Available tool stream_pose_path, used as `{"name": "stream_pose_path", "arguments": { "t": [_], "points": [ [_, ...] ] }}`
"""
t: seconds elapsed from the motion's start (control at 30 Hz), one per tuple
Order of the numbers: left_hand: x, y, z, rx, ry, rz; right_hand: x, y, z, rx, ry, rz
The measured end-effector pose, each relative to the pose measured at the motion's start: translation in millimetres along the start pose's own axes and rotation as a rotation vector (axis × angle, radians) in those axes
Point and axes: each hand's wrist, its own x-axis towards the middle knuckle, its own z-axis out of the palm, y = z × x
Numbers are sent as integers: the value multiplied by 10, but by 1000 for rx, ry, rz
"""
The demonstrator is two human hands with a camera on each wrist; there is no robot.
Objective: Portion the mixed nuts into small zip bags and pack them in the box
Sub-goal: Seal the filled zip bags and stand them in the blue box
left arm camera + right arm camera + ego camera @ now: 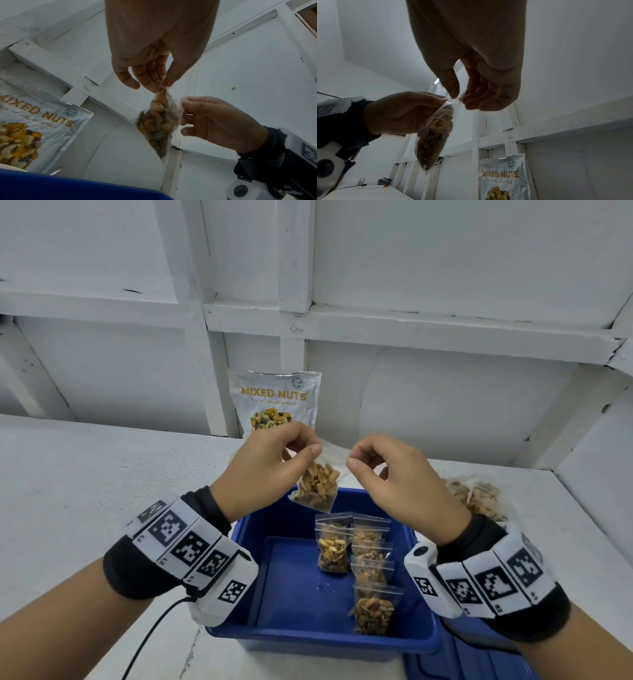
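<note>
A small clear zip bag [318,486] full of mixed nuts hangs above the far edge of the blue box [274,529]. My left hand [305,451] pinches its top left corner between thumb and fingers. My right hand [354,457] pinches the other end of the bag's clear top strip, as the right wrist view shows: right hand [458,98], zip bag [435,135]. In the left wrist view the zip bag [157,121] dangles tilted from my left hand [161,86], with my right hand [184,112] at its edge. Several filled bags [370,559] lie inside the box.
The white MIXED NUTS pouch [274,402] stands against the white wall behind the box. A heap of loose nuts on clear plastic [476,498] lies on the table at the right. A blue lid [462,659] sits under my right wrist. A black cable [150,635] trails from my left wrist.
</note>
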Motion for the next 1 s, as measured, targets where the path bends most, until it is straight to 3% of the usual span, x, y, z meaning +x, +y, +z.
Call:
{"name": "stream_pose_path", "arguments": {
  "t": [0.5,0.77,1.0],
  "points": [
    [15,1,1,-58,-45,-22,49,35,25,-20,36,-23],
    [6,-16,54,-27,31,28,45,7,34,45,38,-48],
    [15,15,93,-68,-20,-13,49,40,27,9,64,-76]
  ]
}}
